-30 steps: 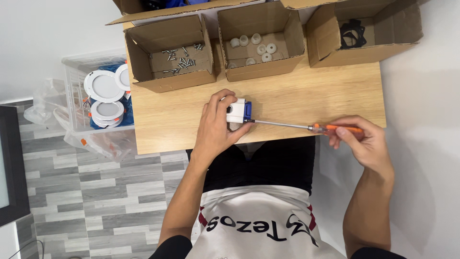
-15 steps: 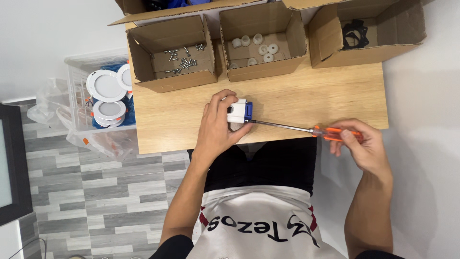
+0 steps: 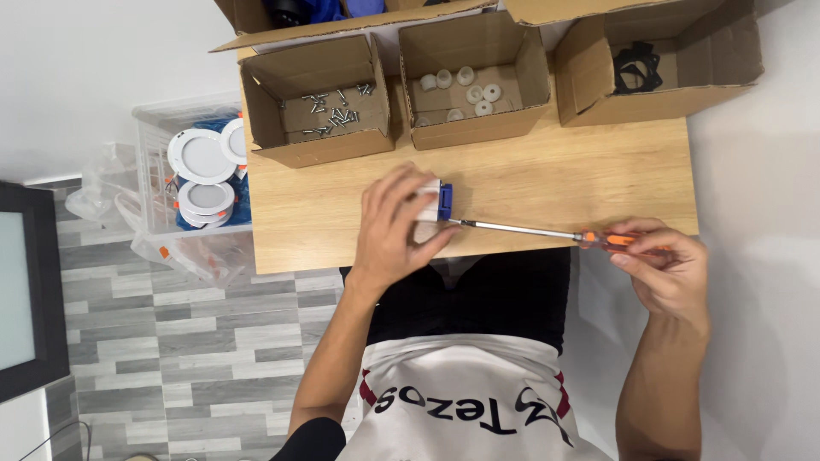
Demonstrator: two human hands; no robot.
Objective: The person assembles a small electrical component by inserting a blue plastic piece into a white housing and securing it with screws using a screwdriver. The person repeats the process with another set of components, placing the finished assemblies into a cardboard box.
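My left hand (image 3: pixel 395 224) presses down on a small white block with a blue end (image 3: pixel 436 201) on the wooden table (image 3: pixel 547 179), covering most of it. My right hand (image 3: pixel 664 265) grips the orange handle of a long screwdriver (image 3: pixel 547 232) off the table's right front corner. The metal shaft runs left and its tip meets the blue end of the block.
Three open cardboard boxes stand along the table's back: one with screws (image 3: pixel 318 104), one with small white round parts (image 3: pixel 465 85), one with black parts (image 3: pixel 649 64). A clear plastic bin with round white light fittings (image 3: pixel 203 175) sits on the floor to the left.
The view has shifted slightly. My right hand has turned a little on the screwdriver handle. My left hand stays on the block.
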